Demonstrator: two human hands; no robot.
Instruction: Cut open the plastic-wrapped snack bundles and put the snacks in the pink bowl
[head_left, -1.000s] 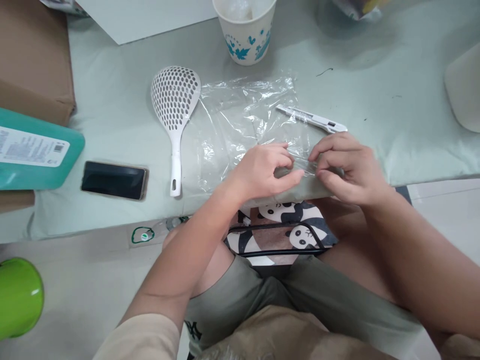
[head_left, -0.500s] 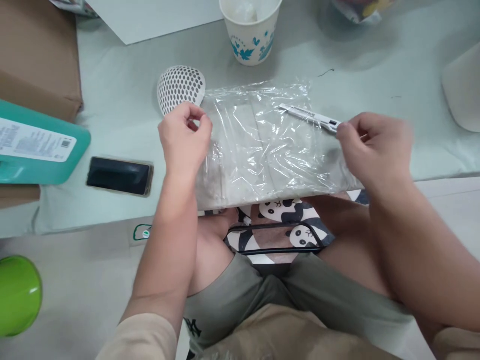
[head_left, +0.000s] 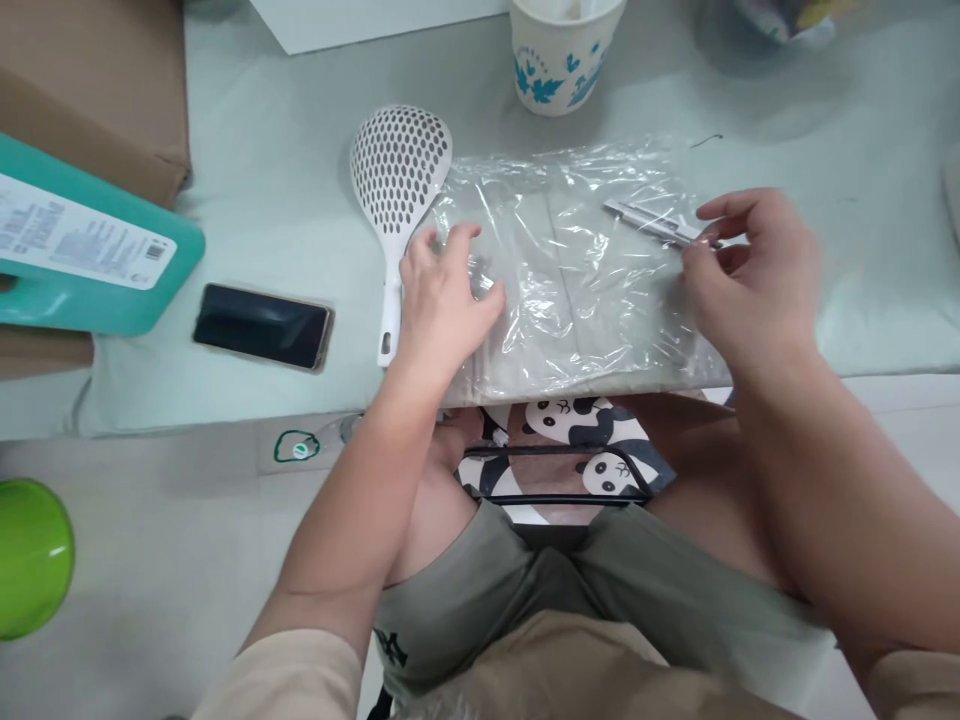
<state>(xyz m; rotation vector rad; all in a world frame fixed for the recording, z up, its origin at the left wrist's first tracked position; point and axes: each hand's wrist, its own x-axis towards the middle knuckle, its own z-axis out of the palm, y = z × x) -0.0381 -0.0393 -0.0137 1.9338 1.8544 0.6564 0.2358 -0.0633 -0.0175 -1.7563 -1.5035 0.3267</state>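
knife (head_left: 651, 221) slants, tip away leftward; left fingers (head_left: 459, 246) spread, grip of right fingers (head_left: 703, 272) unclear.

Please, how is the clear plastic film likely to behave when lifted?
The clear plastic film is probably floppy, as creases cover it. It looks thin and see-through, so likely very light. Its glossy highlights suggest it may feel slippery.

On my remote feed, a pale green cloth (head_left: 885, 330) covers the desk (head_left: 259, 190). Below the desk's near edge I see pale floor (head_left: 187, 560), with something round and green (head_left: 34, 560) below its left end. Soft light reaches the desk.
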